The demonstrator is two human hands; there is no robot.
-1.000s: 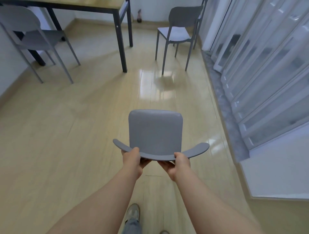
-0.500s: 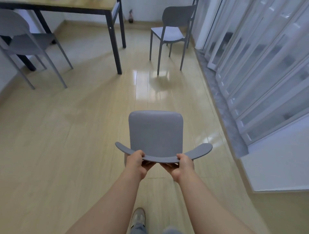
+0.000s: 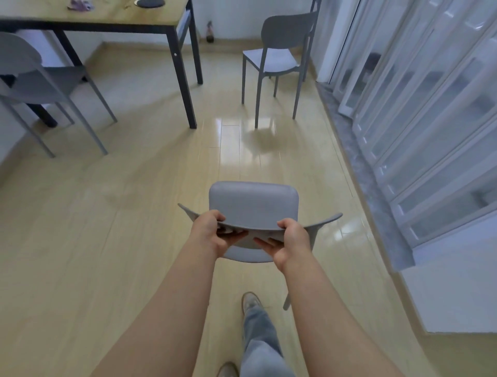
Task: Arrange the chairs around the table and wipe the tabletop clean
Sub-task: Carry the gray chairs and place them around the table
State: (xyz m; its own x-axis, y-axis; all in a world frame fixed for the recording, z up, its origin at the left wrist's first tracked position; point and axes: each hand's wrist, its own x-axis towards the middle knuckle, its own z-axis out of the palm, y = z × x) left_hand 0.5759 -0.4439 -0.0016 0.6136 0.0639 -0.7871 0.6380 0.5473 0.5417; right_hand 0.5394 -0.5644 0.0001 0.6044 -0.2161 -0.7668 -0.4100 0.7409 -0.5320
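Observation:
I carry a grey plastic chair (image 3: 254, 204) in front of me, seen from above, its curved backrest toward me. My left hand (image 3: 208, 231) grips the backrest's top edge on the left and my right hand (image 3: 291, 238) grips it on the right, fingers curled under. The wooden table (image 3: 113, 13) with black legs stands at the far left, a purple cloth (image 3: 80, 4) lying on its top. A second grey chair (image 3: 278, 57) stands at the far right near the glass doors. A third grey chair (image 3: 35, 80) stands at the left, next to the table.
White-framed glass doors (image 3: 419, 107) run along the right side above a grey stone sill. A dark round object (image 3: 148, 2) lies on the tabletop. A small bottle-like thing (image 3: 209, 32) stands by the far wall. My leg and shoes (image 3: 258, 336) show below the carried chair.
I have walked forward with the chair in both hands; the table and the far chairs now sit lower and closer in view. Both hands keep their grip on the backrest.

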